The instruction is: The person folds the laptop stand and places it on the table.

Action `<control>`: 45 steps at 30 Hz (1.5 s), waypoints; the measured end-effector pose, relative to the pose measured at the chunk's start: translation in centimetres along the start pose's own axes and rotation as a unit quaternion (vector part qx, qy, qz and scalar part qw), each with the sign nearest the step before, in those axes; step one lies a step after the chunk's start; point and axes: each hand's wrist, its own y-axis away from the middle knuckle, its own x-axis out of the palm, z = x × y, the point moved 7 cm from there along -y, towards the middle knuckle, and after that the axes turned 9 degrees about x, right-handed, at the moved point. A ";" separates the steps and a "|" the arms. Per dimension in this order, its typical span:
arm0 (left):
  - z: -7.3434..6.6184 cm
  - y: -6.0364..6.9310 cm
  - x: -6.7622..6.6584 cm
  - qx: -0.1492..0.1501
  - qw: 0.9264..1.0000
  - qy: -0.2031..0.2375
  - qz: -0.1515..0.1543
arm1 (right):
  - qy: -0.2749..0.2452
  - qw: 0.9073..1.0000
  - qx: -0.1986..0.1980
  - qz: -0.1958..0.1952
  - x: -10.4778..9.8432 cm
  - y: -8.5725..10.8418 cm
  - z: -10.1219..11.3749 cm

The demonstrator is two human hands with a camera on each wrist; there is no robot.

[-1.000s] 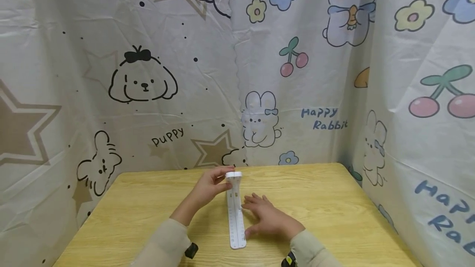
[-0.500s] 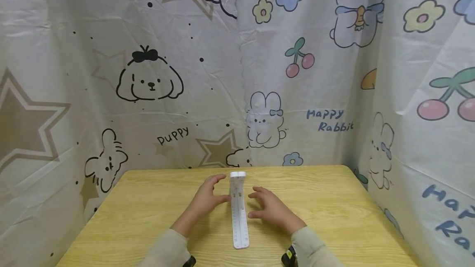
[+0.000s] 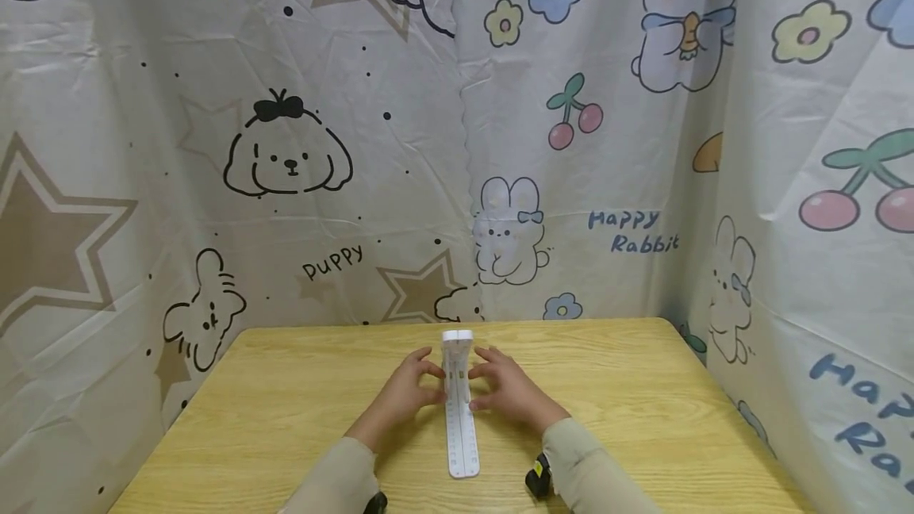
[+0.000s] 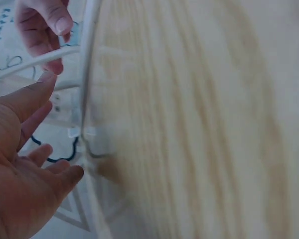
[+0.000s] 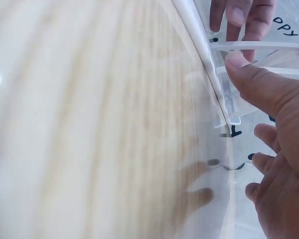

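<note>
Between hands (image 3: 414, 389) (image 3: 508, 389), a stand (image 3: 460, 419) runs front-to-back.

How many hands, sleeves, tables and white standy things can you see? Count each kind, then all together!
Hands: 2, the left hand and the right hand
Sleeves: 2, the left sleeve and the right sleeve
Tables: 1, the wooden table
White stands: 1, the white stand
Total: 6

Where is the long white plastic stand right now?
In the head view, the long white plastic stand is at lower middle, on the yellow wood-grain table, between the person's left grip and right grip.
</note>
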 end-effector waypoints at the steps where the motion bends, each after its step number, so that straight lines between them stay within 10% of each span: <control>1: 0.2 -0.1 0.1 0.000 1.000 0.001 0.005 | 0.001 1.000 0.000 0.003 0.1 -0.2 0.0; 16: 0.8 -1.7 1.2 0.014 0.998 -0.010 0.054 | -0.027 0.997 -0.038 0.064 0.8 -1.7 0.1; 45: 1.3 -2.6 1.0 0.051 0.997 -0.044 0.041 | -0.051 0.998 -0.013 0.017 0.5 -2.4 0.4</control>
